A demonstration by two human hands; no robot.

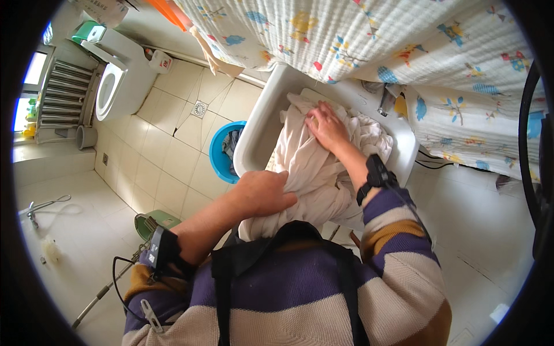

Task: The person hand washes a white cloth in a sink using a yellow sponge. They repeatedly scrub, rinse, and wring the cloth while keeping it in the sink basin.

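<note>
A large white cloth (306, 155) lies bunched and wet-looking in a deep white sink (254, 130) in front of me. Part of it hangs over the sink's near edge against my body. My left hand (262, 193) is curled over the cloth near the sink's front left corner; its fingertips are hidden in the folds. Farther in, my right hand (328, 127) rests on top of the cloth with its fingers apart. Under the cloth, a pale ridged surface shows only in small parts.
The tap (385, 102) stands at the sink's far right. A patterned curtain (346, 34) hangs behind it. On the tiled floor (173, 138) to the left are a blue basin (214, 151) with dark cloth, a green bin (167, 220) and a pole (95, 300). A toilet (112, 86) stands farther off.
</note>
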